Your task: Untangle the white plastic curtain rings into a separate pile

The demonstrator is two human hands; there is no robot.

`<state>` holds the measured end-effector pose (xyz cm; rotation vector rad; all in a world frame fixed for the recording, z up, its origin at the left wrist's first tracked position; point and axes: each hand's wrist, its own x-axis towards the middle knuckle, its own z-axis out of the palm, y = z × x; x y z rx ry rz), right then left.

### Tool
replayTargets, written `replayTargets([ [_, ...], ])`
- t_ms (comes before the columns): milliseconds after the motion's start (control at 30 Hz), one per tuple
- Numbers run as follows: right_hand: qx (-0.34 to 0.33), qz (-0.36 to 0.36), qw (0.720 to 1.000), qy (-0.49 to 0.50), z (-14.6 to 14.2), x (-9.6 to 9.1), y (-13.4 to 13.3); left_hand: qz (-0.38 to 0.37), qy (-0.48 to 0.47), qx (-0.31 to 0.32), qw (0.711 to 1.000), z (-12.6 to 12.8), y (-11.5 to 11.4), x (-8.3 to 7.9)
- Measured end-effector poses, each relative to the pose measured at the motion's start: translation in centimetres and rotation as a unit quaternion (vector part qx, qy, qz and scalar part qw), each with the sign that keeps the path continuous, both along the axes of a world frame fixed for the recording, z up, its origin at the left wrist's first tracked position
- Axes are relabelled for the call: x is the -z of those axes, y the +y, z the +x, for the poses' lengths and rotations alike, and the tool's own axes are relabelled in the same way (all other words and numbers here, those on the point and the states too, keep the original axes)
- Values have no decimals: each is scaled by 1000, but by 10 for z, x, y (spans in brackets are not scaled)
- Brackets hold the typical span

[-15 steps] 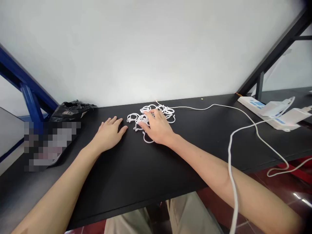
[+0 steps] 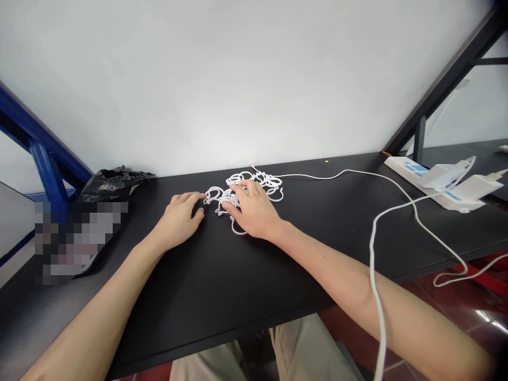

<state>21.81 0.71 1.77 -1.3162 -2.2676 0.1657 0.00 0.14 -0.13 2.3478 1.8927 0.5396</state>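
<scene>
A loose pile of thin white plastic rings with small knobs, resembling shower curtain rings, lies tangled on the black tabletop. My right hand rests over the pile's front part, its fingers apart and slightly bent, hiding some of the rings. Whether it pinches any ring I cannot see, but it looks open. To the left, my left hand is open and palm down. Its fingertips reach the leftmost ring of the pile, and its thumb stands apart from the fingers.
At the right, a white power strip carries two plugged-in white adapters. A white cable hangs across in front of my right forearm. On the left lie a crumpled black plastic bag and a blurred-out item. A white wall stands behind.
My left hand has moved right, its fingers drawn closer together and now at the left edge of the pile. My right hand stays over the rings, its fingers shifted slightly.
</scene>
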Motion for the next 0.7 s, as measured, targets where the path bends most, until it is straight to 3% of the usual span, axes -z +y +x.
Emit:
replayTargets([
  [300, -6, -7, 1000, -1, 0, -1, -2, 52, -44, 18, 997, 4, -2, -2],
  [700, -37, 35, 999, 18, -3, 0, -3, 143, -170, 52, 974, 23, -16, -21],
])
